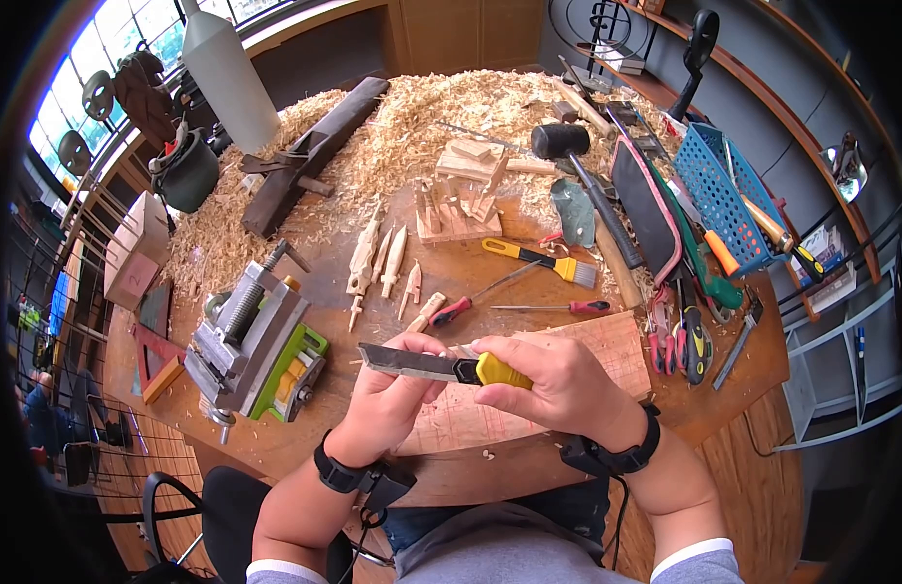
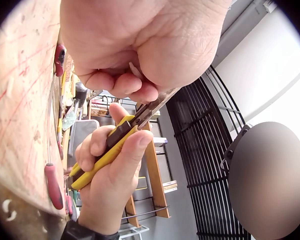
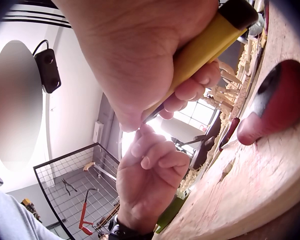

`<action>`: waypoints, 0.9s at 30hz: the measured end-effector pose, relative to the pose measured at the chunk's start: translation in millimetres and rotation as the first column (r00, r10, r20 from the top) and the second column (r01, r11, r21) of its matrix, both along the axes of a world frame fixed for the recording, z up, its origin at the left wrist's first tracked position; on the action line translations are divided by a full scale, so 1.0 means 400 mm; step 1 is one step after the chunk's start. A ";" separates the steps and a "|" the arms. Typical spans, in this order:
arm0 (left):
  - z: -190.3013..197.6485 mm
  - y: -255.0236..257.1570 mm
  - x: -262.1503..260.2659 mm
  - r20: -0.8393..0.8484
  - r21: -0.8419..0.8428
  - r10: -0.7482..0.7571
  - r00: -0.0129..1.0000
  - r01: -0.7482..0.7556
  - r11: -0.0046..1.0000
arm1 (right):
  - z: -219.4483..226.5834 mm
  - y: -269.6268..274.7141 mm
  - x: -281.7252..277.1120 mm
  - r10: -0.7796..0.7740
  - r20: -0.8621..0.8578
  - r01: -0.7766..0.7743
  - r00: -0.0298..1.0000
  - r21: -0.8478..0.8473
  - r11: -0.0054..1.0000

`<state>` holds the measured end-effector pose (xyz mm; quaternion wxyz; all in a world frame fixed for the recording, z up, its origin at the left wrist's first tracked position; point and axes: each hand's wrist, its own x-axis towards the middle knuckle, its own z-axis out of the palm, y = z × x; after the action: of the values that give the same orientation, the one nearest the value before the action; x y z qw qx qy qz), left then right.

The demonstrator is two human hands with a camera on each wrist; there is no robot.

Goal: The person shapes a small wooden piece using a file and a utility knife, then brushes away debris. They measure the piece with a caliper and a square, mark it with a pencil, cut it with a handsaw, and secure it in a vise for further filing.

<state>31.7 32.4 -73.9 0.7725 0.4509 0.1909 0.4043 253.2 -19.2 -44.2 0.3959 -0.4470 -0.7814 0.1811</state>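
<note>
My right hand (image 1: 566,382) grips the yellow handle of a utility knife (image 1: 502,372), its long blade extended leftward across the front of my left hand (image 1: 397,397). The left fingers are curled around a small pale wooden piece (image 2: 135,70), mostly hidden in the grasp. Both hands are close together above a board (image 1: 470,425) marked with red lines. In the right wrist view the knife handle (image 3: 205,50) runs through my right palm, and the left fingertips meet close by the blade end.
A vise (image 1: 244,341) stands at the left. Carved wooden pieces (image 1: 366,258), a brush (image 1: 572,271) and a red-handled file (image 1: 589,307) lie ahead. Wood shavings (image 1: 431,107) cover the back. A mallet (image 1: 560,142) and a blue basket (image 1: 716,200) are at the right.
</note>
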 end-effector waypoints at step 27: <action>-0.002 0.006 0.003 0.006 0.046 0.005 1.000 -0.006 0.999 | 0.000 0.000 -0.003 -0.087 0.047 0.085 0.995 0.057 0.995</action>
<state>32.8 34.6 -74.6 0.7614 0.4668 0.1803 0.4121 252.1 -19.2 -44.3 0.3958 -0.4737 -0.7757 0.1313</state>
